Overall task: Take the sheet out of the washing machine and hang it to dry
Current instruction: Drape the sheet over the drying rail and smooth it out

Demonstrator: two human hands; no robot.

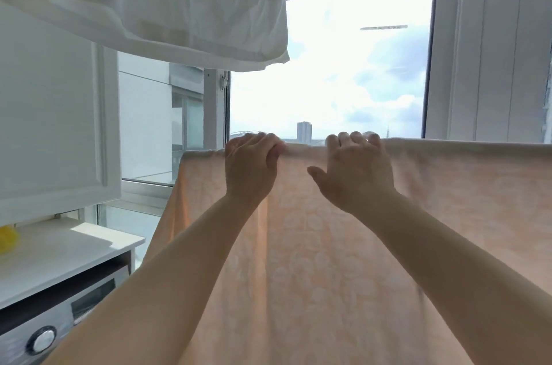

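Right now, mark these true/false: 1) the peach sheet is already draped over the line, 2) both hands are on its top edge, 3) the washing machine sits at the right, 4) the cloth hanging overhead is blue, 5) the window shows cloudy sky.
1) True: the peach sheet hangs over the line.
2) True: the left hand pinches the top edge; the right hand rests on it, fingers over the fold.
3) False: the washing machine is at the lower left.
4) False: the overhead cloth is white.
5) True: the window shows cloudy sky.
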